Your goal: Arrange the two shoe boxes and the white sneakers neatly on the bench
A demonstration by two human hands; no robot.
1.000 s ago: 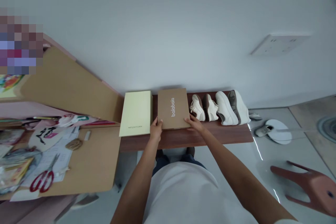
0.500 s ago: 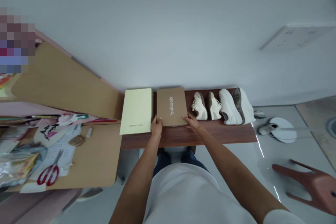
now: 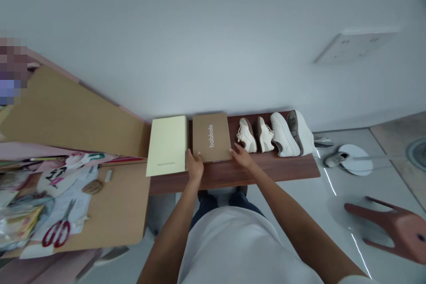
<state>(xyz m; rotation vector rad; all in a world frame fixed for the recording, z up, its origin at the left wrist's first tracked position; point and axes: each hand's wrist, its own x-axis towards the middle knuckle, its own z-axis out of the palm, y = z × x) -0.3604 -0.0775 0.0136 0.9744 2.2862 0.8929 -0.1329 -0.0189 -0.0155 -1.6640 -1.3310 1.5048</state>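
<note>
A brown shoebox (image 3: 211,137) marked "balabala" lies on a dark wooden bench (image 3: 213,175) against the wall. My left hand (image 3: 195,165) is at its front left corner, fingers apart, in the narrow gap beside a pale yellow shoebox (image 3: 168,144). At the front right corner, my right hand (image 3: 241,156) has its thumb by the box edge and its fingers spread along the side. Neither hand is wrapped round the box; firm contact is hard to tell. Right of it stand a pair of small cream-and-brown sneakers (image 3: 246,135) and a larger pair of white shoes (image 3: 285,135).
On the left, a desk (image 3: 123,199) bears red-handled scissors (image 3: 58,233), papers and plastic bags. A reddish stool (image 3: 396,226) stands on the floor at right. Behind it, a grey shoe (image 3: 335,159) rests by a round white base (image 3: 357,166). A socket plate (image 3: 357,46) is on the wall.
My left hand has loosened from the brown shoebox, its fingers now apart in the gap. My right hand has shifted slightly at the corner. The view has turned a little; the boxes stay put.
</note>
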